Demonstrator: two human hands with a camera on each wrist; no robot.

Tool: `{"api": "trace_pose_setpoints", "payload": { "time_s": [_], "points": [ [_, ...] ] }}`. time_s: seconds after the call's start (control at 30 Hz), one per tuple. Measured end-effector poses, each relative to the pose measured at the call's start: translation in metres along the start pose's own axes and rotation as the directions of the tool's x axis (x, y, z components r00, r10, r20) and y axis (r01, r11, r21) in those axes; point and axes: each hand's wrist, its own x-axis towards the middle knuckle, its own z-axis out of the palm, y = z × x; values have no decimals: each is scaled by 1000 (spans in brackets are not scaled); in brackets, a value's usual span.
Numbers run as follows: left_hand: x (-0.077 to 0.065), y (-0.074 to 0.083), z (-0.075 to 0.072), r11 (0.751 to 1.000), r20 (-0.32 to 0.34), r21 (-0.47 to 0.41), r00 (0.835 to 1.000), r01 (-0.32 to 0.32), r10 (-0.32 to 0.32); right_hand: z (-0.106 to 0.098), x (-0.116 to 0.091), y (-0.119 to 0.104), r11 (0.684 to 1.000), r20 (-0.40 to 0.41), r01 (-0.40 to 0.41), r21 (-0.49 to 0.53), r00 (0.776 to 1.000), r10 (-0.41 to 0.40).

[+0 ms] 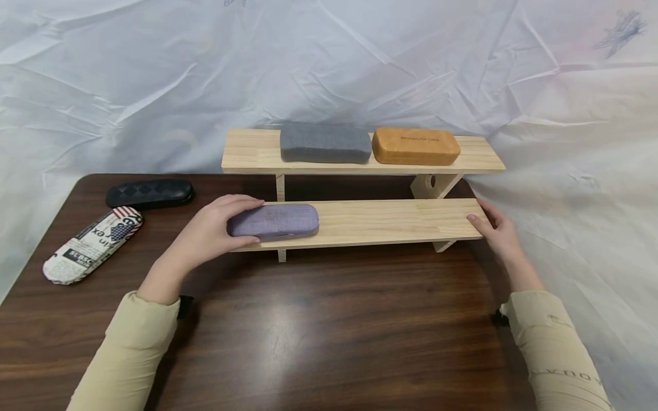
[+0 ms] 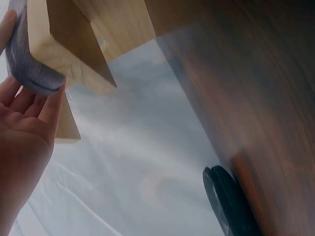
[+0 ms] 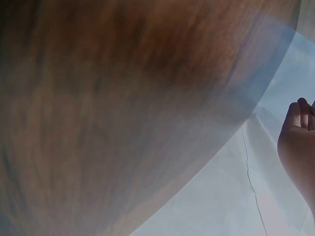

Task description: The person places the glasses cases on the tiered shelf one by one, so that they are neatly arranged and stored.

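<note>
A purple glasses case (image 1: 277, 221) lies on the left part of the lower shelf board (image 1: 380, 221) of a two-tier wooden rack. My left hand (image 1: 213, 228) grips its left end, thumb along the front and fingers behind. In the left wrist view the fingers curl around the end of the case (image 2: 34, 69). At the right end of the same board, my right hand (image 1: 498, 231) holds the edge, thumb on top. The right wrist view shows only part of that hand (image 3: 300, 142). On the upper board (image 1: 252, 151) sit a grey case (image 1: 325, 142) and an orange-brown case (image 1: 416, 146).
A black glasses case (image 1: 150, 193) and a newsprint-patterned case (image 1: 92, 245) lie on the dark wooden table (image 1: 319, 331), left of the rack. White crumpled sheeting (image 1: 180, 74) hangs behind the table and down its right side.
</note>
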Motion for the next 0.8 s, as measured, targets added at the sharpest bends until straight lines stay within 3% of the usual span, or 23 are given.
{"api": "trace_pose_setpoints", "payload": {
  "time_s": [0.27,0.57,0.8],
  "points": [
    [-19,-8,-13,999,-24,28,999,25,-24,0,-1,1,1000,-4,-4,17,1000,4],
    [-45,-21,-33,991,-16,91,995,95,-94,0,-2,1,999,2,-24,23,1000,24],
    [-73,-44,-47,985,-78,125,990,123,-113,1,1,0,998,-7,-42,55,999,42]
  ]
}}
